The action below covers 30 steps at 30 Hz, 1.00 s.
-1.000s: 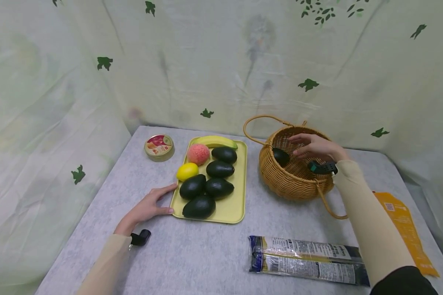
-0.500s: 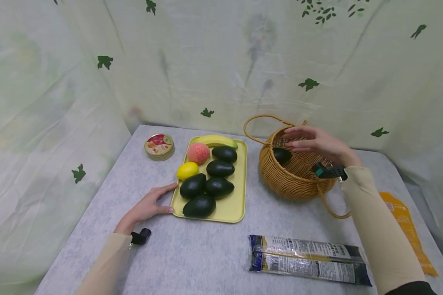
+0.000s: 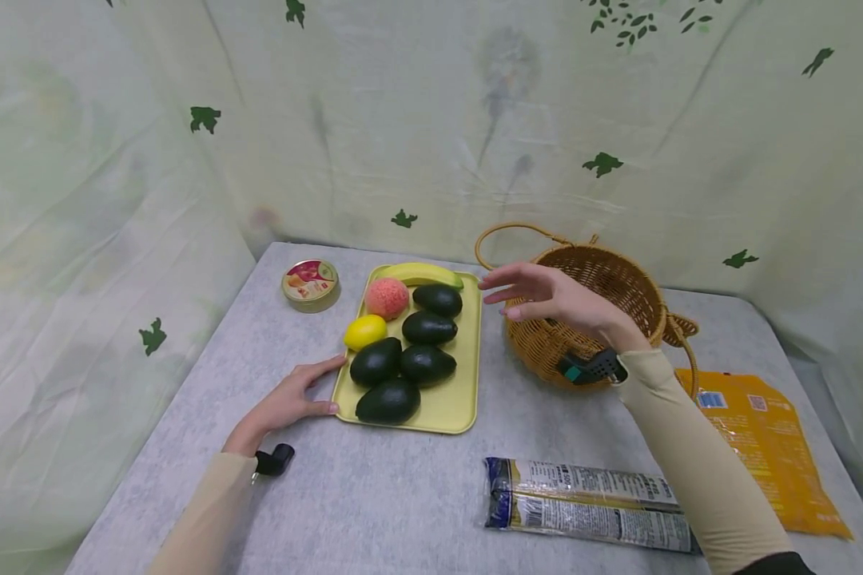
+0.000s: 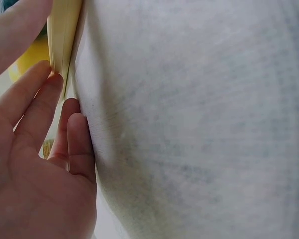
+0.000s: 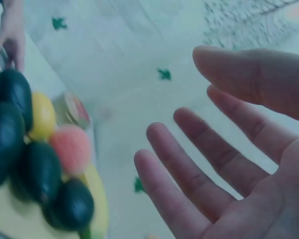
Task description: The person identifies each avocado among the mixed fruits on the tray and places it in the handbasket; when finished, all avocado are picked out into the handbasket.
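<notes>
My left hand [image 3: 288, 407] rests at the left edge of the yellow tray [image 3: 463, 399], its fingertips touching the rim; the left wrist view shows the fingers extended against it. On the tray lie several dark green avocados [image 3: 388, 402], a lemon [image 3: 365, 333], a pink peach [image 3: 387, 299] and a banana [image 3: 417, 275]. My right hand [image 3: 557, 299] hovers between the tray and the wicker basket [image 3: 629, 275], over the basket's near-left rim. Its fingers are spread with nothing between them, as the right wrist view confirms. That hand hides the part of the basket where an avocado lay.
A round tin [image 3: 311, 285] stands at the back left of the table. Near the front right lies a long plastic packet [image 3: 590, 503] with printed labels. An orange bag [image 3: 780, 447] lies at the right, partly behind my right forearm.
My right hand has come out from above the basket's opening and moved left toward the tray, uncovering more of the orange bag. My left hand and the tray's fruit have stayed put.
</notes>
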Motion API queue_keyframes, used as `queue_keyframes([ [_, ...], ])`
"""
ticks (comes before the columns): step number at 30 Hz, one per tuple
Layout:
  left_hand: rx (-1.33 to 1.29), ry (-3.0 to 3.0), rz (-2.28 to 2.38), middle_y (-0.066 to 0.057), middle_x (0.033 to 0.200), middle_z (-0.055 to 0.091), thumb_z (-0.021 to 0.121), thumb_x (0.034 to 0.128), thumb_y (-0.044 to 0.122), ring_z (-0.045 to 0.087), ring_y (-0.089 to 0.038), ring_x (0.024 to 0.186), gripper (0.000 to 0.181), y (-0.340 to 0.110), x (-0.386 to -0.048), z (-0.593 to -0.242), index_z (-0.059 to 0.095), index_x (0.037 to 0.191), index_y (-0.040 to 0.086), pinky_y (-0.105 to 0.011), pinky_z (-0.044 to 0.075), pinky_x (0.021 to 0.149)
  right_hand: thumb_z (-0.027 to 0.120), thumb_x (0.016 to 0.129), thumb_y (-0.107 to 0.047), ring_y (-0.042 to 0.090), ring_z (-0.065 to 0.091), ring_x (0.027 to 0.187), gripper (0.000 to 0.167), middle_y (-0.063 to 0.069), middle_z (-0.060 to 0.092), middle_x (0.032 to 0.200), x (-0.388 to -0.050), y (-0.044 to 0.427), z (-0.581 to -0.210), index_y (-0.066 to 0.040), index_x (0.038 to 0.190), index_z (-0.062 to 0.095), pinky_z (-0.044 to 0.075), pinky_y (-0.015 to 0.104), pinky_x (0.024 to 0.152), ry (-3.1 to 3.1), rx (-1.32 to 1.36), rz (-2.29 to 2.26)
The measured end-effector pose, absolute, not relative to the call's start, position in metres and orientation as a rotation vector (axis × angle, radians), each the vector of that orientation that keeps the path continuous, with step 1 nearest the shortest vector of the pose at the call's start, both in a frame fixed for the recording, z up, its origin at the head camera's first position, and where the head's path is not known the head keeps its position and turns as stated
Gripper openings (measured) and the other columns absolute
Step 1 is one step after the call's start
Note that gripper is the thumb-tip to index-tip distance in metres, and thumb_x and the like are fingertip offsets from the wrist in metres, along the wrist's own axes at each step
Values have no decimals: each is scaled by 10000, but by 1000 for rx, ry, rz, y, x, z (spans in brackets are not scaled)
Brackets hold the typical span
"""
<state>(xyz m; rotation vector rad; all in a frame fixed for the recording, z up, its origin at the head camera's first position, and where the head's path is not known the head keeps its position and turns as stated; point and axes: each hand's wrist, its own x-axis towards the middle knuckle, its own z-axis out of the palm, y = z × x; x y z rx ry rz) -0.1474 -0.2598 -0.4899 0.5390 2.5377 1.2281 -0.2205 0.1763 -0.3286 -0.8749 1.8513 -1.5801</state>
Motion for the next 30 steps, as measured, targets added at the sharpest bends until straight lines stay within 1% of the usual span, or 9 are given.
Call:
queue_keyframes([
  [3,539,2542,1222,-168,1480,375,775,809,250,310,-391,1296,780,-260,-147,-490,394,1459,51,-626,201,1053,597,910,33,337,420,1291,510,183,425,1416,-218,159,-334,17,1390,423,378,454,1031,1766,-964,-1570],
  [5,544,2544,1223,-168,1480,376,776,808,252,311,-389,1297,780,-260,-147,-490,395,1459,51,-623,202,1054,608,910,17,328,412,1295,508,170,432,1414,-217,149,-340,13,1386,431,367,460,1039,1735,-1011,-1551],
  [8,572,2541,1245,-172,1475,381,787,797,227,309,-386,1313,783,-261,-148,-491,401,1451,33,-611,197,1061,630,906,-11,315,401,1302,514,194,410,1424,-217,137,-351,17,1382,438,348,461,1054,1700,-1064,-1534],
  [12,611,2532,1277,-175,1470,388,799,782,193,301,-382,1332,786,-261,-148,-491,408,1440,11,-597,184,1072,598,896,68,377,331,1333,525,219,373,1445,-219,126,-366,63,1386,410,291,507,1078,1651,-1108,-1531],
  [15,617,2529,1281,-174,1471,387,797,785,194,296,-381,1339,784,-261,-148,-492,407,1440,11,-597,183,1074,600,887,82,428,294,1333,538,244,362,1445,-222,118,-378,88,1384,394,249,561,1078,1646,-1138,-1525],
  [18,613,2529,1283,-183,1470,385,793,791,194,289,-391,1341,778,-261,-148,-492,406,1440,8,-608,179,1069,628,881,50,424,296,1331,552,281,355,1432,-224,112,-390,87,1382,397,227,592,1073,1671,-1161,-1503],
  [20,608,2529,1284,-186,1470,384,791,793,192,288,-397,1337,774,-261,-148,-492,407,1440,9,-615,175,1066,636,879,44,391,307,1336,552,257,366,1434,-225,109,-397,61,1384,414,232,573,1080,1714,-1156,-1475],
  [25,607,2522,1290,-182,1470,385,790,794,187,289,-393,1336,772,-260,-147,-490,407,1441,11,-610,172,1070,624,866,78,289,338,1343,568,101,422,1443,-226,104,-414,-6,1397,442,236,503,1102,1810,-1136,-1392],
  [30,632,2522,1297,-188,1466,389,788,794,177,293,-392,1340,767,-260,-147,-490,407,1436,0,-606,180,1072,633,847,77,220,326,1356,595,75,415,1459,-227,97,-428,-47,1403,458,244,480,1104,1846,-1134,-1335],
])
